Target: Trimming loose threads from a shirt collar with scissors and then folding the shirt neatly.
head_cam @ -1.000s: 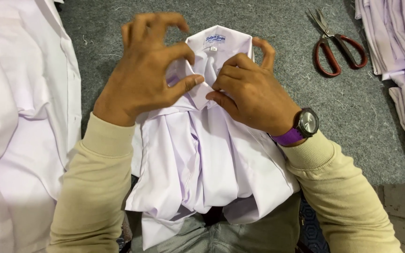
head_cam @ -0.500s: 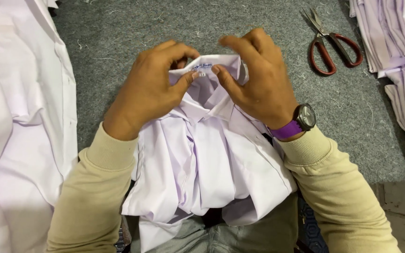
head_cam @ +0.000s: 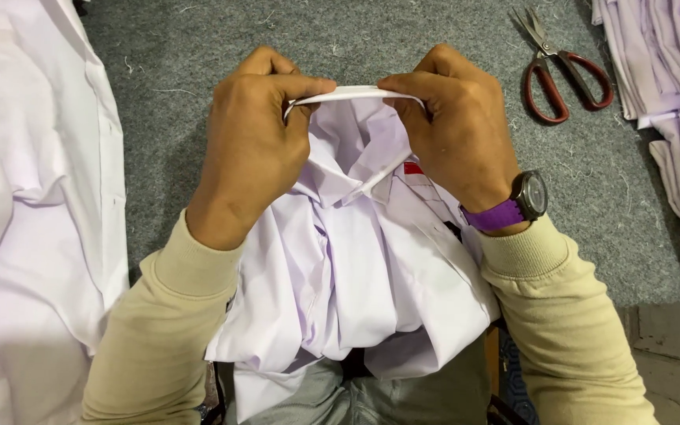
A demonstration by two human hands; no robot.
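Both hands are up at the collar: the left hand (head_cam: 253, 149) pinches the left end of the white shirt's (head_cam: 348, 291) collar (head_cam: 353, 94), fingers curled tight over it, and the right hand (head_cam: 454, 130) grips the other end the same way, so the collar stretches flat and taut between the two thumbs. The shirt itself hangs down from that grip toward the person's lap, bunched in soft folds beneath the wrists, with a small red patch (head_cam: 412, 168) showing just under the right hand. A purple-strapped watch (head_cam: 522, 201) sits on the right wrist. Out beyond the right hand, red-handled scissors (head_cam: 562, 71) lie on the grey felt surface (head_cam: 159, 94), and further right a stack of folded white garments (head_cam: 670, 79). Off the left hand, another white shirt (head_cam: 25, 205) lies spread flat.
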